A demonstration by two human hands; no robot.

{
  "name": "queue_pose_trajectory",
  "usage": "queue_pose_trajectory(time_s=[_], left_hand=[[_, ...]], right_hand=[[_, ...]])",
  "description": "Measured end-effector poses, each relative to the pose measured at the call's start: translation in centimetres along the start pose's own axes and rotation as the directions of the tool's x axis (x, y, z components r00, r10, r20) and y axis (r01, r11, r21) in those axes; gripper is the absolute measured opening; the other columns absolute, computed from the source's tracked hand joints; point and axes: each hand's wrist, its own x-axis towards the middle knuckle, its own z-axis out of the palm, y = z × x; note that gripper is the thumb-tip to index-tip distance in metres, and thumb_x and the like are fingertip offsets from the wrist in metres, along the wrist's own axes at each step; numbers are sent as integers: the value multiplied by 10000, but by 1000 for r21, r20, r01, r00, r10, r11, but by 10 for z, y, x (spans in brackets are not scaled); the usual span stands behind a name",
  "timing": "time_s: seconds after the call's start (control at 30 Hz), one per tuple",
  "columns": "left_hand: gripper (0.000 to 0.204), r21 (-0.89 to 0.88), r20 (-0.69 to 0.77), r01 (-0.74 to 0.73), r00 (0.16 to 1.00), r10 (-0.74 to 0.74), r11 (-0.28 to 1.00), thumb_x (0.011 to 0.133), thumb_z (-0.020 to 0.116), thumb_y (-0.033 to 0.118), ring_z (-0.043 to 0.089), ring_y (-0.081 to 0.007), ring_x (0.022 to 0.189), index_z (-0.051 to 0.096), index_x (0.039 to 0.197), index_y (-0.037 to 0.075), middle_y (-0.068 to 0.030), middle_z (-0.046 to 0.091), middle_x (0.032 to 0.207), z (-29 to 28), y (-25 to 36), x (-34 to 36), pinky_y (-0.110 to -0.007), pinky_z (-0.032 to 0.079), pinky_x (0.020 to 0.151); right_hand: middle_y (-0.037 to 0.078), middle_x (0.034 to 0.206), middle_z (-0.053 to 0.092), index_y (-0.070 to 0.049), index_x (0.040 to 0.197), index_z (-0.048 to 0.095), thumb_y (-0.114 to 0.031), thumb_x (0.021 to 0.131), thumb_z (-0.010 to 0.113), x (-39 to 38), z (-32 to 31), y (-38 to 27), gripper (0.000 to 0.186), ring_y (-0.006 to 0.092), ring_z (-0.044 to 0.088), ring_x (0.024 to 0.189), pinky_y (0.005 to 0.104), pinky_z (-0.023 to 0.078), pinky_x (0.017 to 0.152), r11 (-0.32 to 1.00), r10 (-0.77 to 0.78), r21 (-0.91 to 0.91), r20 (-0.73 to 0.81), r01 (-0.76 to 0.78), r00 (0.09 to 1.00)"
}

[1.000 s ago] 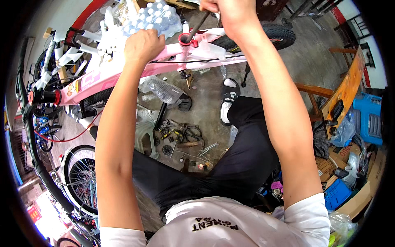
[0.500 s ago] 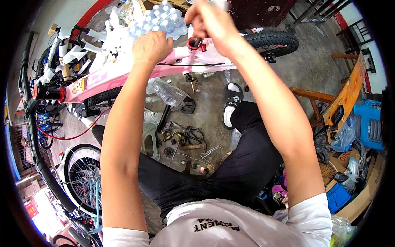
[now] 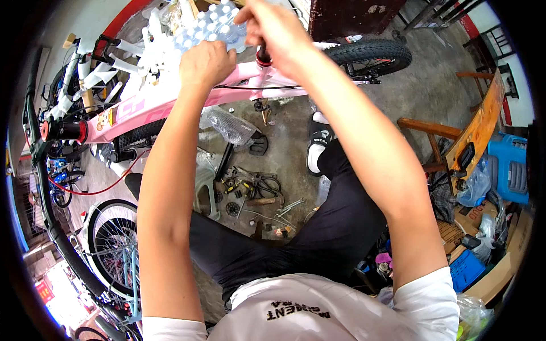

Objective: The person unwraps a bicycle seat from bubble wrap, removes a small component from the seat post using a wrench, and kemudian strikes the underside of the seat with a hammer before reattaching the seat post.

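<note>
A pink bicycle frame (image 3: 165,103) lies across the upper left, with its black handlebar (image 3: 55,224) turned down the left side. My left hand (image 3: 206,63) is closed over the frame's tube, its fingertips hidden. At the top of the seat tube, my right hand (image 3: 278,40) is above the red seat clamp (image 3: 264,61), fingers curled. A short dark rod (image 3: 262,52) shows between those fingers and the clamp; whether the fingers grip it is hidden. A thin black cable (image 3: 256,87) runs beside the frame. The black knobbly rear tyre (image 3: 372,54) is beyond my right forearm.
Tools and bike parts (image 3: 256,193) lie on the concrete floor between my legs, near bubble wrap (image 3: 230,126). Wrapped water bottles (image 3: 210,25) are behind the frame. A wooden chair (image 3: 475,131) and blue plastic case (image 3: 509,169) stand right; another bicycle wheel (image 3: 114,244) is left.
My right hand has shifted slightly left and down over the seat clamp, now covering part of it. My left hand stays on the frame, which has shifted slightly.
</note>
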Motion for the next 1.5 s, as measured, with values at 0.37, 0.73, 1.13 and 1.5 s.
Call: queue_pose_trajectory(time_s=[0.37,0.73,1.13,1.5], left_hand=[[442,1,-46,-52,998,52,999,926,551,402,736,-416,888,775,938,21,-255,741,947,2,3,4,-494,585,844],[434,15,-75,-54,996,55,998,921,538,377,738,-418,867,778,901,16,-248,743,923,5,4,3,-502,591,816],[418,-19,-92,-38,995,36,999,911,538,353,736,-429,862,777,890,11,-251,741,911,4,6,4,-505,591,816],[408,-42,-86,-28,996,25,999,922,573,411,735,-407,811,770,882,56,-238,730,830,11,0,3,-501,591,772]], right_hand=[[0,647,528,-10,829,686,-517,1050,474,3,-3,11,592,113,479,603,308,399,624,998,-46,39,-14,46,999],[-43,599,419,-97,782,605,-492,1055,520,-32,16,-84,488,86,393,563,269,314,539,996,12,84,-312,15,950],[-57,625,405,-88,804,560,-390,1065,542,-14,-11,-92,399,58,346,525,237,285,493,918,-267,246,-195,311,944],[-50,654,435,-34,812,617,-381,1058,556,-14,-2,-98,429,49,370,520,212,280,478,941,-192,212,-304,263,933]])
